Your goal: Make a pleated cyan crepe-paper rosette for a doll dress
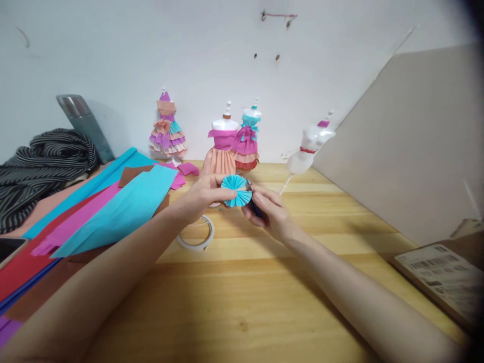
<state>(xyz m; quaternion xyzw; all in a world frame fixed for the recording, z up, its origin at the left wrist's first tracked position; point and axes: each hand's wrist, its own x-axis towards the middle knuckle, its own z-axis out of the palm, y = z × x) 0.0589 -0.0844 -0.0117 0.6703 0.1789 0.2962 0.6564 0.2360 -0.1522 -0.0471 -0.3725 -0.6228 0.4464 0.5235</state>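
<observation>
My left hand (204, 195) pinches a round, pleated light-blue paper rosette (231, 189) between thumb and fingers, above the table. A slit shows at the rosette's right side. Closed around the dark blue handles of small scissors (257, 207) is my right hand (273, 209), right beside the rosette. The metal blades (248, 185) are at the rosette's right edge; how far apart they stand is too small to tell. Below my left hand, a roll of white tape (193, 247) lies on the wooden table (242, 297).
Behind my hands stand small mannequins in paper dresses: a tiered one (168, 133), a peach-skirted one (221, 151) and a magenta one (247, 138). A white mannequin (310, 143) leans at right. Coloured crepe paper (121, 206), striped cloth (49, 166) and a bottle (88, 126) lie left; a cardboard box (434, 275) right.
</observation>
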